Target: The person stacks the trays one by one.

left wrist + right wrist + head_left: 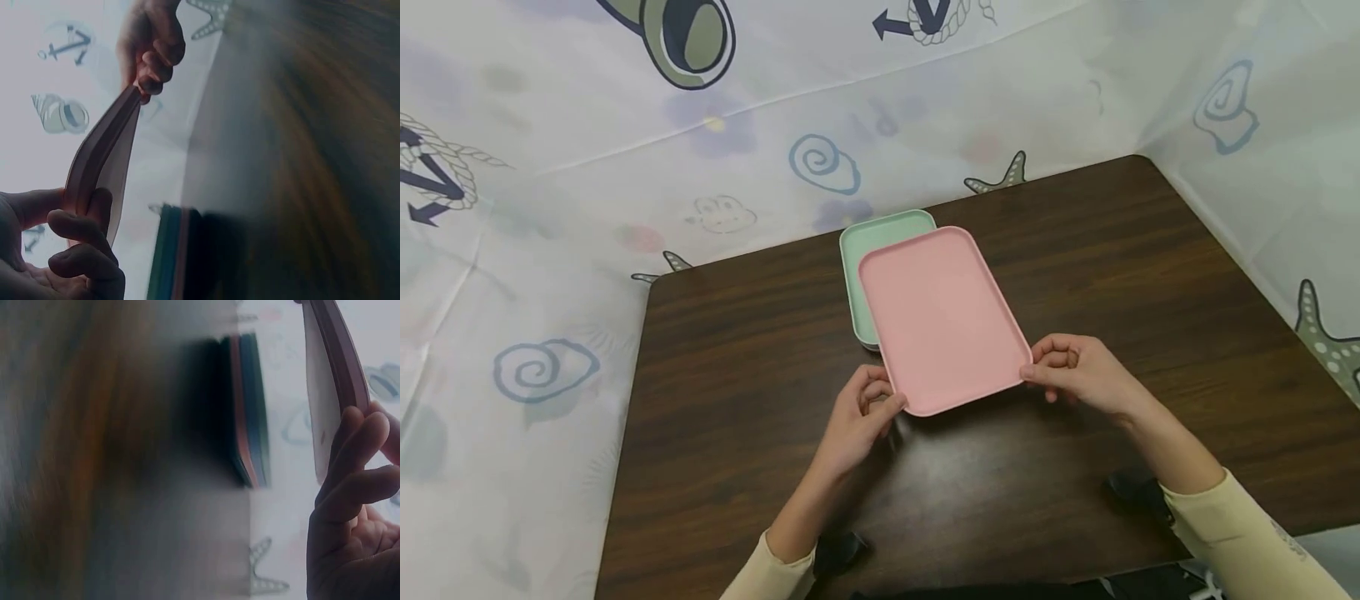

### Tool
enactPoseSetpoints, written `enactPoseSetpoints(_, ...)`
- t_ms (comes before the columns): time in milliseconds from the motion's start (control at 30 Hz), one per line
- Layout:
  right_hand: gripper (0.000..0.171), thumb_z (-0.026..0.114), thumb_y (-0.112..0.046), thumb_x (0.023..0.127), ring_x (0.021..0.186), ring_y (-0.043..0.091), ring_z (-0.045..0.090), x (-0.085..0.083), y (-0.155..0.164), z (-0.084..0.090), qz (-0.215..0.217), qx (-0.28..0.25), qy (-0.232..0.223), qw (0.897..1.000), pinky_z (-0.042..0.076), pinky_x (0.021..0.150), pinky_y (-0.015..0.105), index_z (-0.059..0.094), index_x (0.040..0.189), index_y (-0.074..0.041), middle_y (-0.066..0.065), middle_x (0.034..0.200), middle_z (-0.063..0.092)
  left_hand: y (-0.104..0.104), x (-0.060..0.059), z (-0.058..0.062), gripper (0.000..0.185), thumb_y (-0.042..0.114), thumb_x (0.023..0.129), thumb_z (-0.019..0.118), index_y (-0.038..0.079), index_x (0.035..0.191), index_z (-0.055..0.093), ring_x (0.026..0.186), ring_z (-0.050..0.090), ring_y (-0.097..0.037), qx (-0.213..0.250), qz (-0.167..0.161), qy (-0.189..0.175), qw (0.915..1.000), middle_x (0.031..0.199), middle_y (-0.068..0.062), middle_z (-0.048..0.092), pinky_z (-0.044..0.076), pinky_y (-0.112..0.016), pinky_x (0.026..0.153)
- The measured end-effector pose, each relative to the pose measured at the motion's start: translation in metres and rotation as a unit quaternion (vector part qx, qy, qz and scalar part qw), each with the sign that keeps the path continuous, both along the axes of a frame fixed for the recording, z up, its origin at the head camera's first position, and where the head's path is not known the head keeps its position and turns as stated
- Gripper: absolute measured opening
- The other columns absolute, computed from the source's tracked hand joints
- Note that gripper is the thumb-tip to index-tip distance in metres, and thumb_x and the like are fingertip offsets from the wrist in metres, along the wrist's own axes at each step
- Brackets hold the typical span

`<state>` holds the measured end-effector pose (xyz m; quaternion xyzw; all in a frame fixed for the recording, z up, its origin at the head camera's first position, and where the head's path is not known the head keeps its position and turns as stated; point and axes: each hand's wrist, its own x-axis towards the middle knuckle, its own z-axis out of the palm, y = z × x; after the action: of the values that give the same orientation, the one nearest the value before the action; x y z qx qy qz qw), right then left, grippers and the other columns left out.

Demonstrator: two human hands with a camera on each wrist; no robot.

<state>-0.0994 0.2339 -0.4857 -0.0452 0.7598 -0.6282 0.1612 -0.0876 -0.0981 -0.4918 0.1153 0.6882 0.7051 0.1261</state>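
Both hands grip the pink tray [942, 317] at its near corners: left hand [859, 417] pinches the near-left corner, right hand [1075, 371] the near-right. Tray is held above the dark wooden surface [1150, 275], its far end overlapping the green tray stack [868, 250] behind it.

Tray in my hands [942, 317]: held above the table [1150, 275], its far end over the stack.
My left hand [859, 417]: at the tray's near left corner.
My right hand [1075, 371]: at its near right corner.
Stack of trays [857, 267]: on the table behind my hands, partly under the held tray.
Curtain [587, 167]: behind and on both sides of the table.
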Motion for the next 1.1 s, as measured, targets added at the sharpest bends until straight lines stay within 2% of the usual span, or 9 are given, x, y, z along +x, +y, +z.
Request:
enactPoseSetpoints(100, 0.033, 0.075, -0.023, 0.088, 0.056, 0.026, 0.057, 0.000, -0.015, -0.008, 0.013, 0.000, -0.006, 1.000, 0.040, 0.044, 0.030, 0.059, 0.102, 0.002, 0.021, 0.078, 0.067, -0.015, 0.008, -0.006, 0.030, 0.004, 0.095, 0.063, -0.006, 0.118, 0.047, 0.047, 0.037, -0.009, -0.016, 0.012, -0.010, 0.9998, 0.086, -0.006, 0.062, 0.031, -0.025, 0.047)
enactPoseSetpoints(300, 0.033, 0.076, -0.026, 0.087, 0.056, 0.029, 0.057, 0.003, -0.034, -0.021, 0.023, -0.003, -0.019, 1.000, 0.038, 0.044, 0.026, 0.060, 0.100, 0.000, 0.027, 0.082, 0.066, -0.032, 0.014, -0.014, 0.029, 0.007, 0.095, 0.063, -0.004, 0.117, 0.049, 0.051, 0.038, -0.013, -0.039, 0.037, -0.032, 0.9980, 0.087, -0.010, 0.062, 0.033, -0.028, 0.050)
enactPoseSetpoints(500, 0.034, 0.076, -0.025, 0.087, 0.056, 0.023, 0.058, 0.004, -0.045, -0.029, 0.019, -0.006, -0.019, 1.000, 0.038, 0.043, 0.025, 0.060, 0.100, 0.001, 0.024, 0.082, 0.068, -0.040, 0.009, -0.020, 0.023, 0.007, 0.096, 0.062, -0.002, 0.115, 0.053, 0.051, 0.042, -0.013, -0.073, 0.053, -0.030, 0.9955, 0.087, -0.013, 0.062, 0.040, -0.029, 0.051)
enactPoseSetpoints(633, 0.035, 0.076, -0.026, 0.087, 0.057, 0.023, 0.059, 0.002, -0.049, -0.030, 0.015, -0.004, -0.022, 1.000, 0.039, 0.044, 0.025, 0.060, 0.100, 0.002, 0.021, 0.083, 0.069, -0.041, 0.006, -0.023, 0.021, 0.005, 0.095, 0.062, -0.001, 0.114, 0.056, 0.051, 0.043, -0.013, -0.079, 0.066, -0.020, 0.9945, 0.086, -0.014, 0.062, 0.041, -0.030, 0.050)
enactPoseSetpoints(900, 0.037, 0.076, -0.027, 0.087, 0.058, 0.025, 0.059, -0.002, -0.052, -0.031, 0.008, 0.002, -0.025, 1.000, 0.043, 0.045, 0.029, 0.059, 0.101, 0.002, 0.021, 0.083, 0.069, -0.040, -0.001, -0.030, 0.024, 0.003, 0.094, 0.064, -0.004, 0.116, 0.057, 0.048, 0.042, -0.012, -0.088, 0.085, -0.004, 0.9925, 0.088, -0.018, 0.061, 0.039, -0.030, 0.047)
enactPoseSetpoints(1100, 0.037, 0.076, -0.026, 0.087, 0.057, 0.025, 0.060, -0.007, -0.052, -0.030, -0.007, 0.007, -0.015, 1.000, 0.045, 0.045, 0.029, 0.059, 0.101, 0.004, 0.021, 0.083, 0.070, -0.035, -0.007, -0.029, 0.022, 0.006, 0.094, 0.064, 0.000, 0.115, 0.060, 0.048, 0.043, -0.011, -0.112, 0.096, 0.017, 0.9889, 0.087, -0.015, 0.062, 0.038, -0.024, 0.045)
